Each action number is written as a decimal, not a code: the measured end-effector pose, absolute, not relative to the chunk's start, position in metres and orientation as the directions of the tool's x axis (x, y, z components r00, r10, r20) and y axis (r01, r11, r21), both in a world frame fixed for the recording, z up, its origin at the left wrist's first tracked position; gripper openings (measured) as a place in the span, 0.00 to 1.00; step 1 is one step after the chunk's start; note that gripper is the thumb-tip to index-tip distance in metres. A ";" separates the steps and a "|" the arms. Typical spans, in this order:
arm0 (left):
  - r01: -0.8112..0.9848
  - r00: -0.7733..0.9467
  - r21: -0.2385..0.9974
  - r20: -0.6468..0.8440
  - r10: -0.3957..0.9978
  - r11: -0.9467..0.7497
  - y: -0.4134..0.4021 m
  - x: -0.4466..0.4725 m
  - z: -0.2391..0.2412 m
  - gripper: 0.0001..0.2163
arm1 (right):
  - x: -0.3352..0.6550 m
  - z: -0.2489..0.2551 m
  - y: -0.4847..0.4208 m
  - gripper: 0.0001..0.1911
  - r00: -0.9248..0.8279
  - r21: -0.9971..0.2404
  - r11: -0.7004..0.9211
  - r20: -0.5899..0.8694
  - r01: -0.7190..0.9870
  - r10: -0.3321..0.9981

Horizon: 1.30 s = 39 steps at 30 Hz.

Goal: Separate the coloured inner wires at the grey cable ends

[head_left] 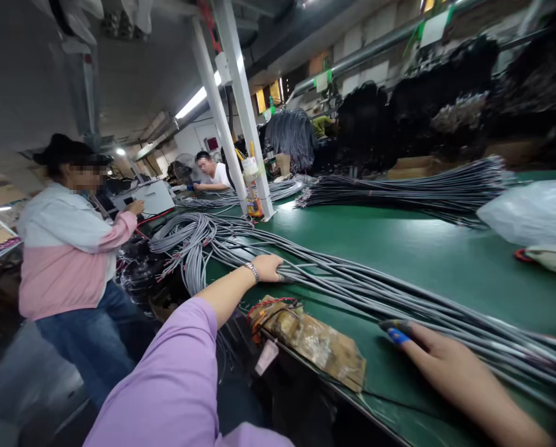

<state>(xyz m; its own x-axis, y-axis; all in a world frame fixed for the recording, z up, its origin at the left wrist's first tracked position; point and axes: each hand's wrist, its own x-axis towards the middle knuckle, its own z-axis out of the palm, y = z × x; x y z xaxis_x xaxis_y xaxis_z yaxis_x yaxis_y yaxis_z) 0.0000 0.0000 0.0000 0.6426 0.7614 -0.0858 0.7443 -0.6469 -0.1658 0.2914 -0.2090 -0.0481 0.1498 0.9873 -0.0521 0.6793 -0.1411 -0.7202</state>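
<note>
It's a long, dim workshop with strip lights overhead and dark hanks of cable [399,118] hanging along the far right wall. A green table [422,254] runs from near right to far left, with a white post [245,112] standing on it at the far end.

The grey cable bundle [352,288] lies flat across the table. Its long axis runs from the near right corner towards the far left. At the far-left end the strands fan out, curl into a loose loop and spill over the table's left edge.

A second, straighter bundle [399,189] lies further back on the right, beside a clear plastic bag [533,211]. One co-worker in a pink and white top [68,248] sits to the left of the table. Another in white [212,174] leans on it far off.

A brown taped pad [315,341] sits at the near edge of the table.

The left hand [268,268], wearing a wristwatch [252,271], rests on the bundle with its fingers curled over the strands. I can't tell whether they clasp any. The right hand [450,366] lies flat with its fingers stretched out. One tip wears a blue cover [399,336], just beside the near stretch of cables.
</note>
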 end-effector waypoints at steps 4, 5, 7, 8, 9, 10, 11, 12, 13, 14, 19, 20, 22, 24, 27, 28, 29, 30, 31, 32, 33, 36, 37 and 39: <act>0.763 0.639 -0.230 0.128 0.759 -0.604 -0.014 0.015 0.001 0.31 | 0.293 -0.054 -0.209 0.25 0.097 -0.718 -0.053 0.019 0.694 0.995; 0.763 0.643 -0.241 0.178 0.745 -0.600 -0.016 0.018 0.003 0.33 | 0.292 -0.054 -0.208 0.25 0.089 -0.715 -0.040 0.031 0.698 0.996; 0.760 0.646 -0.234 0.165 0.746 -0.606 -0.018 0.025 0.006 0.36 | 0.291 -0.054 -0.208 0.23 0.087 -0.709 -0.027 0.049 0.704 0.995; 0.756 0.646 -0.221 0.103 0.756 -0.616 -0.018 0.029 0.008 0.35 | 0.290 -0.053 -0.208 0.22 0.093 -0.707 -0.027 0.056 0.706 0.994; 0.750 0.647 -0.208 0.031 0.762 -0.628 -0.019 0.033 0.011 0.33 | 0.289 -0.051 -0.209 0.22 0.100 -0.702 -0.025 0.066 0.712 0.993; 0.737 0.654 -0.200 -0.027 0.756 -0.645 -0.020 0.037 0.013 0.29 | 0.287 -0.049 -0.211 0.21 0.100 -0.695 -0.020 0.075 0.719 0.992; 0.719 0.668 -0.197 -0.069 0.741 -0.667 -0.022 0.041 0.016 0.27 | 0.286 -0.046 -0.214 0.20 0.097 -0.686 -0.003 0.098 0.728 0.990; 0.699 0.681 -0.196 -0.113 0.724 -0.688 -0.025 0.044 0.018 0.25 | 0.283 -0.043 -0.217 0.18 0.083 -0.666 0.018 0.121 0.745 0.989; 0.674 0.694 -0.197 -0.162 0.701 -0.712 -0.028 0.046 0.021 0.22 | 0.281 -0.039 -0.220 0.17 0.075 -0.649 0.030 0.134 0.760 0.988; 0.645 0.708 -0.197 -0.210 0.674 -0.739 -0.031 0.046 0.023 0.20 | 0.279 -0.036 -0.223 0.16 0.064 -0.638 0.047 0.150 0.769 0.987; 0.505 0.750 -0.272 -0.332 0.573 -0.819 -0.035 0.042 0.030 0.11 | 0.274 -0.026 -0.224 0.14 0.111 -0.600 0.003 0.153 0.800 0.982; 0.487 0.760 -0.286 -0.327 0.562 -0.825 -0.037 0.041 0.031 0.11 | 0.274 -0.025 -0.224 0.13 0.123 -0.603 -0.008 0.149 0.798 0.981; 0.499 0.744 -0.331 -0.310 0.592 -0.801 -0.042 0.040 0.031 0.13 | 0.273 -0.025 -0.224 0.12 0.136 -0.613 -0.018 0.146 0.790 0.980; 0.525 0.711 -0.379 -0.297 0.637 -0.762 -0.049 0.041 0.032 0.14 | 0.272 -0.026 -0.224 0.12 0.141 -0.626 -0.017 0.148 0.780 0.979; 0.542 0.683 -0.410 -0.293 0.669 -0.734 -0.055 0.042 0.035 0.11 | 0.272 -0.027 -0.223 0.13 0.142 -0.647 -0.004 0.160 0.762 0.977; 0.547 0.680 -0.410 -0.292 0.673 -0.730 -0.056 0.042 0.037 0.09 | 0.273 -0.027 -0.222 0.13 0.141 -0.652 0.002 0.168 0.758 0.976; 0.555 0.677 -0.407 -0.287 0.678 -0.726 -0.056 0.042 0.040 0.08 | 0.273 -0.027 -0.221 0.13 0.139 -0.654 0.011 0.176 0.756 0.974; 0.565 0.674 -0.404 -0.277 0.685 -0.720 -0.057 0.042 0.043 0.08 | 0.274 -0.026 -0.221 0.13 0.135 -0.654 0.021 0.187 0.756 0.973; 0.579 0.672 -0.398 -0.262 0.693 -0.712 -0.058 0.042 0.048 0.08 | 0.274 -0.026 -0.221 0.12 0.128 -0.652 0.035 0.200 0.758 0.971; 0.597 0.666 -0.390 -0.246 0.704 -0.701 -0.058 0.041 0.053 0.09 | 0.274 -0.025 -0.221 0.12 0.116 -0.647 0.053 0.215 0.760 0.970; 0.621 0.658 -0.383 -0.219 0.720 -0.684 -0.059 0.040 0.059 0.09 | 0.274 -0.025 -0.221 0.12 0.100 -0.642 0.076 0.233 0.763 0.967; 0.727 0.605 -0.353 -0.077 0.792 -0.589 -0.058 0.032 0.086 0.12 | 0.275 -0.026 -0.222 0.14 0.049 -0.623 0.144 0.282 0.769 0.958; 0.771 0.570 -0.338 -0.011 0.821 -0.540 -0.058 0.027 0.097 0.14 | 0.276 -0.027 -0.222 0.14 0.052 -0.612 0.151 0.301 0.776 0.952; 0.857 0.478 -0.293 0.141 0.867 -0.425 -0.057 0.013 0.121 0.18 | 0.279 -0.031 -0.220 0.15 0.054 -0.600 0.146 0.301 0.786 0.952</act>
